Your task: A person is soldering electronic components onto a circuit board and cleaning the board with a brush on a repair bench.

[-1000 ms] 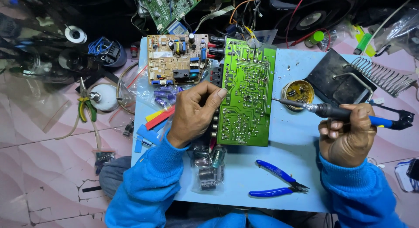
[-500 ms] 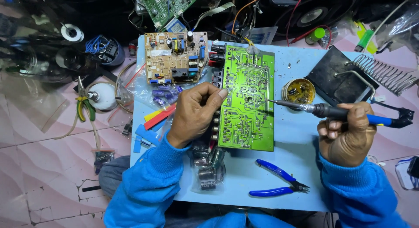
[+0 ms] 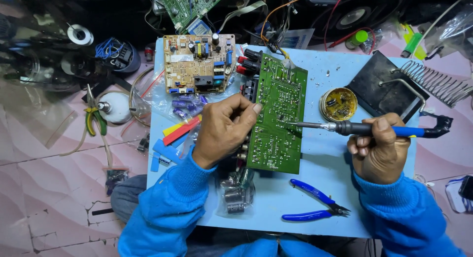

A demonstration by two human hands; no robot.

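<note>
Steadying the green circuit board [image 3: 277,116] by its left edge with the left hand [image 3: 224,131], fingers curled and thumb pressed against the board's rim, solder side up, at the middle of the light blue work surface [image 3: 325,198]. Gripping the soldering iron [image 3: 354,128] in the right hand [image 3: 378,153], fingers wrapped tight round the blue handle, tip lying across the board's right half and apparently touching a joint near its middle, though too small to tell for sure. Judging by the many shiny joints already on the board, soldering well in hand but not finished, with the iron not yet back on the coiled stand [image 3: 433,82] at far right. Sitting just beyond the tip, a round flux tin [image 3: 338,104]; lying near, unused, blue-handled cutters [image 3: 315,204]; resting far left, a tan circuit board [image 3: 198,62].
</note>
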